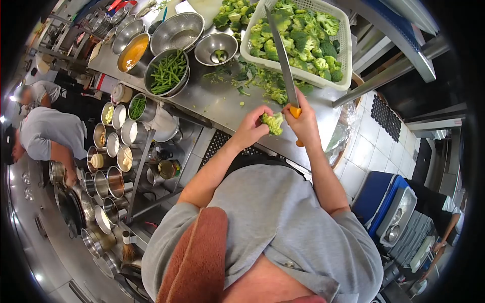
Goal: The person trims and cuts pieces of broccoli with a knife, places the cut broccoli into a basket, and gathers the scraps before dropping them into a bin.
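In the head view, my left hand (252,126) is closed around a broccoli floret (273,123) above the front edge of the steel table (202,96). My right hand (303,121) grips the orange handle of a long knife (283,53), its blade pointing up and away across the table. Just behind the hands lie broccoli trimmings (270,86). A white plastic basket (345,50) heaped with broccoli florets (300,38) stands farther back, partly crossed by the blade.
Left of the trimmings are a small steel bowl (216,49), a bowl of green beans (168,73) and a colander (178,31). Ingredient pots (121,131) line a lower shelf. Two co-workers (53,126) stand at the left. A blue cooler (376,199) is on the right.
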Demonstrator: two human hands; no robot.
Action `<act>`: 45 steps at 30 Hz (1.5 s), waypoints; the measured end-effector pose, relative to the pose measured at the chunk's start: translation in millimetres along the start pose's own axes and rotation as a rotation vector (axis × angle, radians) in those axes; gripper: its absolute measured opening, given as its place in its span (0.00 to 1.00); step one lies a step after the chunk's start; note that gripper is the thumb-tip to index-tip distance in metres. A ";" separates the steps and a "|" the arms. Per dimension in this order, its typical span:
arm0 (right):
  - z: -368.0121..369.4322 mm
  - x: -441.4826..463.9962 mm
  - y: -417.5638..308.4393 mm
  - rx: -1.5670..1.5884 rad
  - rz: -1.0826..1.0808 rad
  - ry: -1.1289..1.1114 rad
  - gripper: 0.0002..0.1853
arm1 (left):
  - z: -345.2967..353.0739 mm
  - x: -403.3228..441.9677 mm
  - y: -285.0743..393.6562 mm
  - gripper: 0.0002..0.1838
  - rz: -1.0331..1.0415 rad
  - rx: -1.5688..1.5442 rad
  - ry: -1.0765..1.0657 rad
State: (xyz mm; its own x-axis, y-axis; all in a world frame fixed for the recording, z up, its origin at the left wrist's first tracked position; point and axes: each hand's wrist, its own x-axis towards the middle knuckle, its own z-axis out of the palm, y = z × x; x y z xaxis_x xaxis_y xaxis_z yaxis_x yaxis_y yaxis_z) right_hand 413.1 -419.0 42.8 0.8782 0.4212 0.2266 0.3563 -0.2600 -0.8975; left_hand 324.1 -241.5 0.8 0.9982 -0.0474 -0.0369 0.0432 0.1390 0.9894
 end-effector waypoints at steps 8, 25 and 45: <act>-8.0 18.3 -27.2 0.149 0.358 -0.322 0.29 | -11.2 -2.0 27.1 0.15 -0.063 0.019 -0.108; -0.9 19.0 9.5 -0.141 0.076 0.163 0.30 | -4.7 2.5 23.0 0.26 0.225 0.109 0.121; 17.4 -20.6 -49.2 0.464 0.346 -0.375 0.36 | -14.4 1.9 23.8 0.28 0.159 -0.123 0.375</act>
State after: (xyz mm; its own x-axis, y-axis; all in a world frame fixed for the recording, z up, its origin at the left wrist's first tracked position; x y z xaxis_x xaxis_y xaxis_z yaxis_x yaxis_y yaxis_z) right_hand 372.0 -399.7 75.6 0.7170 0.6751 -0.1736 -0.1714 -0.0706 -0.9827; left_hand 327.7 -224.0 22.3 0.9379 0.3442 0.0438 -0.1308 0.2338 0.9635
